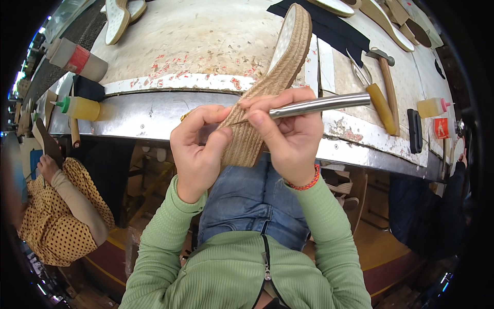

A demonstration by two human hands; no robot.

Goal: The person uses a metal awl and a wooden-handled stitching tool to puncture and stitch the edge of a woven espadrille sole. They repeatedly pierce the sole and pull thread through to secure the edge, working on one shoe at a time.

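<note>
A woven jute wedge shoe sole (280, 72) stands on edge, leaning from my lap up onto the workbench. My left hand (198, 147) grips its lower heel end from the left, thumb pressed on the rope side. Held in my right hand (288, 134) is a silver metal-handled tool (321, 104), whose thin tip touches the rope side of the sole near my left thumb. The handle points right over the bench edge.
The worn workbench (195, 41) carries scissors (360, 69), a hammer (388, 85), yellow glue bottles (82, 108), black fabric (329, 31) and flat insoles (121, 18). A person in a dotted yellow dress (56, 211) sits at left; another person in dark clothing (437, 206) at right.
</note>
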